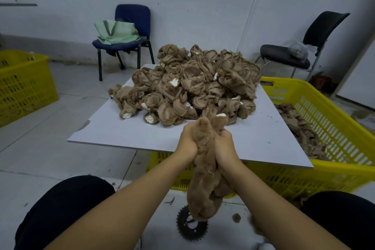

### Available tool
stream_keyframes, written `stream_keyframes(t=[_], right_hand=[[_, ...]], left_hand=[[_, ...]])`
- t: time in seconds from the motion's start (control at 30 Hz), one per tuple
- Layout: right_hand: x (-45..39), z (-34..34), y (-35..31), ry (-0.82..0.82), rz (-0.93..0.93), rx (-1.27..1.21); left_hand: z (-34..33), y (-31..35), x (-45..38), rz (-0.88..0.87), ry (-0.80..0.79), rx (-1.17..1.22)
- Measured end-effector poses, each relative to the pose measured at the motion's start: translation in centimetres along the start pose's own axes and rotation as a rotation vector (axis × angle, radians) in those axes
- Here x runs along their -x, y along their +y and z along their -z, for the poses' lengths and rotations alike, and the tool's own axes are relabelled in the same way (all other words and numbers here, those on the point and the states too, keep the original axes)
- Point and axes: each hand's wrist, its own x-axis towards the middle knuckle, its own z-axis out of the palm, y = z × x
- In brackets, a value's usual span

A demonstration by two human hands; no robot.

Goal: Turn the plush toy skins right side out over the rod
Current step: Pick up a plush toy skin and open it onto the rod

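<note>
Both hands are gripping one brown plush skin [205, 168], the left hand [187, 144] and right hand [224, 144] clenching its upper end from either side, probably to drag it down over a rod hidden inside the fur. Unturned skins [188, 85] are waiting in a heap on a white board [121, 134] that is resting across a yellow crate [328, 128]. Two chairs [129, 32] are standing against the grey wall.

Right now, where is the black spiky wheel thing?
In the head view, the black toothed metal sprocket lies on the grey floor at bottom centre, between the person's forearms, just under the hanging end of the fuzzy brown plush skin both hands grip.
</note>
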Motion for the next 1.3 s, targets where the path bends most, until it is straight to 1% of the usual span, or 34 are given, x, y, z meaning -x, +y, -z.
stream_keyframes(t=[0.07,0.1,0.17,0.2,0.27,0.3,0.37,0.4,0.43,0.47,0.53,0.57,0.6,0.63,0.67,0.7,0.77,0.8,0.83,0.87,0.93,1.0,1.03,1.07,1.1,1.17,1.2,1.23,1.27,1.3], right_hand=[[-0.1,-0.2,-0.9,-0.043,0.027,-0.052],[-0.3,-0.3,-1.5,-0.063,0.044,-0.071],[-0.8,-0.5,-2.5,-0.077,0.072,-0.069],[-1.0,-0.6,-2.5,-0.067,0.083,-0.048],[-1.2,-0.6,-1.6,-0.014,0.095,0.094],[-1.1,-0.4,-0.8,0.009,0.101,0.192],[-0.9,0.1,0.8,0.032,0.101,0.299],[-1.0,0.3,1.2,0.041,0.1,0.325],[-1.0,0.5,1.3,0.039,0.107,0.35],[-1.1,0.5,1.2,0.029,0.121,0.368],[-1.3,0.2,0.4,0.01,0.175,0.334],[-1.5,0.0,-0.4,0.003,0.194,0.273],[-1.8,-0.2,-1.0,0.005,0.201,0.209],[-2.0,-0.4,-1.4,0.008,0.197,0.166],[-2.3,-0.5,-1.4,0.01,0.181,0.178],[-2.4,-0.4,-0.9,0.011,0.161,0.272],[-2.2,-0.1,1.1,0.011,0.128,0.561],[-1.8,0.0,2.1,0.008,0.122,0.65],[-1.4,0.1,2.6,0.008,0.127,0.681],[-1.3,0.2,2.7,0.013,0.148,0.691],[-1.9,0.3,1.5,0.015,0.22,0.664],[-2.8,0.1,-0.2,0.03,0.264,0.554],[-3.2,0.0,-0.7,0.045,0.257,0.503],[-3.4,-0.1,-0.7,0.051,0.231,0.476],[-3.3,-0.4,-0.2,0.048,0.187,0.489],[-2.6,-0.6,1.5,0.006,0.122,0.674],[-2.2,-0.6,2.1,-0.015,0.126,0.776],[-1.9,-0.6,2.2,-0.017,0.148,0.823],[-1.7,-0.6,1.8,-0.017,0.168,0.817],[-1.8,-0.4,1.1,-0.01,0.195,0.795]], left_hand=[[-0.1,0.4,-0.9,0.014,0.11,0.097],[-0.1,0.8,-1.4,0.0,0.134,0.112],[0.3,1.4,-1.6,-0.098,0.134,0.064],[0.7,1.1,-1.6,-0.167,0.11,-0.026],[0.9,-0.2,-1.0,-0.234,0.063,-0.4],[0.7,-0.6,-0.5,-0.171,0.056,-0.561],[0.0,-0.7,0.3,-0.004,0.052,-0.743],[-0.1,-0.7,0.3,0.022,0.045,-0.801],[0.0,-0.6,0.4,0.002,0.04,-0.825],[0.2,-0.3,0.5,-0.064,0.058,-0.827],[0.7,0.8,0.6,-0.311,0.13,-0.79],[0.8,1.4,0.6,-0.421,0.159,-0.747],[0.9,2.0,0.2,-0.495,0.172,-0.728],[0.9,2.4,-0.3,-0.52,0.172,-0.722],[0.8,2.5,-0.6,-0.478,0.155,-0.749],[0.7,2.2,-0.8,-0.366,0.128,-0.811],[0.2,0.6,-0.8,-0.049,0.07,-1.041],[-0.1,-0.3,-0.5,0.047,0.035,-1.133],[-0.3,-0.9,-0.2,0.074,0.02,-1.167],[-0.3,-1.0,0.1,0.062,0.026,-1.162],[-0.1,-0.2,-0.1,-0.055,0.089,-1.046],[0.2,1.1,-0.6,-0.194,0.159,-0.905],[0.3,1.5,-0.9,-0.237,0.169,-0.902],[0.1,1.7,-1.1,-0.236,0.154,-0.96],[0.0,1.5,-1.2,-0.189,0.124,-1.058],[-0.1,0.2,-1.1,-0.05,0.034,-1.213],[0.1,-0.3,-0.9,-0.016,-0.001,-1.228],[0.4,-0.5,-0.8,-0.01,-0.017,-1.219],[0.7,-0.4,-0.8,-0.051,-0.017,-1.185],[0.9,-0.2,-0.8,-0.134,0.006,-1.099]])
